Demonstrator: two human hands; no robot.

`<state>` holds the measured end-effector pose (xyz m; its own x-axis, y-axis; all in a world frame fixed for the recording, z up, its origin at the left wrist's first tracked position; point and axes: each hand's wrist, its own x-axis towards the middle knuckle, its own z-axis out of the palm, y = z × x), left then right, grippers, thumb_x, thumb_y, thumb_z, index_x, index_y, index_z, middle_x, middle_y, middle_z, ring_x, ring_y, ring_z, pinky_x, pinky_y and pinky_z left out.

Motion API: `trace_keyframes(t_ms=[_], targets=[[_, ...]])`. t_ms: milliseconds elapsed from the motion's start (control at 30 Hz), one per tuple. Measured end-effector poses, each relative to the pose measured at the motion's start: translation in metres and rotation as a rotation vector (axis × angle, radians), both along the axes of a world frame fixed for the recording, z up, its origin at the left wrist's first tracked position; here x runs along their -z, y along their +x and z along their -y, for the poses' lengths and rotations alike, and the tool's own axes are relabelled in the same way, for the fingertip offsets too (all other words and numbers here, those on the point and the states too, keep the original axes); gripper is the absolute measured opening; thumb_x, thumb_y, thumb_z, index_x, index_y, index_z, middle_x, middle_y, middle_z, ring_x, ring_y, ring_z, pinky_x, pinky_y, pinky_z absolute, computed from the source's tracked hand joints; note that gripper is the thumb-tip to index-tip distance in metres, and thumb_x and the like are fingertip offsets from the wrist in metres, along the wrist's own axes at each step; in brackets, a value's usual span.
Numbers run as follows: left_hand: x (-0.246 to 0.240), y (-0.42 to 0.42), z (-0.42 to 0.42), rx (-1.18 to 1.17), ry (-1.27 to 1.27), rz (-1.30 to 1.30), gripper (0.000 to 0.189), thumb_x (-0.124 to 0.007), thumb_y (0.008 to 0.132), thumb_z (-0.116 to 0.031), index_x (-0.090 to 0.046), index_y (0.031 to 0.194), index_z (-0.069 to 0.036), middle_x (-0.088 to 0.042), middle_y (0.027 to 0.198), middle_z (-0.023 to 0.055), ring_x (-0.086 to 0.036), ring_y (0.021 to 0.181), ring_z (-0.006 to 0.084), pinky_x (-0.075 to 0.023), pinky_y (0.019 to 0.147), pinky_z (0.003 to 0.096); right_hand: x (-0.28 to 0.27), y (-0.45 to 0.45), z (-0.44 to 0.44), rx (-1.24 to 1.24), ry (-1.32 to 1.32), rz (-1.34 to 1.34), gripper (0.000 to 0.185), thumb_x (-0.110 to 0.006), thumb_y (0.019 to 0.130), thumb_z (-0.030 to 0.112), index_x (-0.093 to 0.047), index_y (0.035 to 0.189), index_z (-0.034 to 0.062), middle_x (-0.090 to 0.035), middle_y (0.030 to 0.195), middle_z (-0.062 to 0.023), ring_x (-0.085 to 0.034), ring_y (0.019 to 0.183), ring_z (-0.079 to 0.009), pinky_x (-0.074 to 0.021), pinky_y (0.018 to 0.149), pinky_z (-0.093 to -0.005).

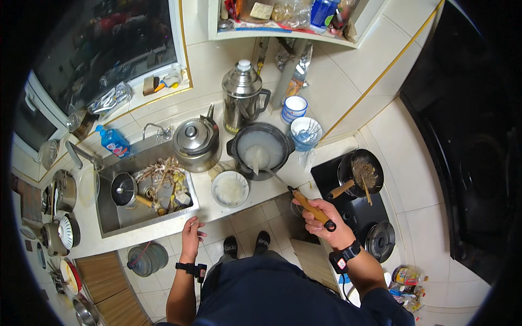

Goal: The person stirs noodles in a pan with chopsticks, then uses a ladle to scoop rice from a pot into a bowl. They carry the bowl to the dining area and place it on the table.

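My right hand (324,218) grips the wooden handle of a ladle (306,203). Its metal shaft reaches up and left to a dark two-handled pot (286,142), and its bowl lies in the cloudy, whitish contents (261,142). Left of the pot's lower edge, a white bowl (230,188) of pale, wet food stands on the counter. My left hand (192,234) hangs in front of the counter edge with its fingers apart and holds nothing.
Left, a steel sink (118,222) holds scraps and a small pan (124,189). Behind stand a pressure cooker (195,142) and a thermos flask (243,93). Stacked bowls (306,134) are right of the pot. A frying pan (361,173) with food and chopsticks rests on the stove (350,212).
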<state>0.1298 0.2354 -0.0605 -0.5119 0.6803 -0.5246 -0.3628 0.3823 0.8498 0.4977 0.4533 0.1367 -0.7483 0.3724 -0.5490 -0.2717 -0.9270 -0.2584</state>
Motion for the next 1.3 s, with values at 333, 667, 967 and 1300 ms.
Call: trace_keyframes(t_ms=[333, 667, 967, 1300], targets=[[0.011, -0.009, 0.008, 0.052, -0.022, 0.008, 0.047, -0.055, 0.103, -0.038, -0.054, 0.137, -0.005, -0.068, 0.105, 0.0066, -0.062, 0.065, 0.0119, -0.0456, 0.056, 0.0239, 0.019, -0.002, 0.04, -0.096, -0.108, 0.02, 0.041, -0.05, 0.101, 0.026, -0.052, 0.135, 0.0032, -0.053, 0.067, -0.0065, -0.045, 0.043, -0.0135, -0.0398, 0.044, -0.0272], [0.012, -0.021, 0.009, 0.047, -0.034, 0.026, 0.046, -0.058, 0.102, -0.036, -0.056, 0.135, -0.005, -0.068, 0.103, 0.0056, -0.061, 0.064, 0.0114, -0.0451, 0.055, 0.0236, 0.069, -0.039, 0.051, -0.231, 0.172, 0.313, 0.036, -0.06, 0.096, 0.014, -0.054, 0.128, -0.0013, -0.058, 0.071, -0.0086, -0.05, 0.046, -0.0146, -0.0392, 0.042, -0.0265], [0.012, -0.019, 0.009, 0.03, -0.028, 0.045, 0.044, -0.057, 0.103, -0.037, -0.058, 0.132, -0.004, -0.068, 0.103, 0.0045, -0.061, 0.066, 0.0111, -0.0443, 0.056, 0.0231, 0.096, -0.028, 0.059, -0.385, 0.972, 0.636, 0.057, -0.071, 0.087, 0.006, -0.056, 0.142, 0.0013, -0.065, 0.083, -0.0002, -0.055, 0.072, -0.005, -0.0469, 0.066, -0.0211], [0.005, -0.007, 0.002, -0.002, -0.026, 0.011, 0.044, -0.057, 0.103, -0.038, -0.058, 0.132, -0.005, -0.068, 0.103, 0.0049, -0.062, 0.066, 0.0113, -0.0442, 0.055, 0.023, 0.039, 0.004, 0.053, -0.36, 0.81, 0.55, 0.057, -0.062, 0.091, 0.005, -0.051, 0.146, 0.0032, -0.061, 0.077, -0.0035, -0.053, 0.059, -0.0085, -0.0431, 0.054, -0.0228]])
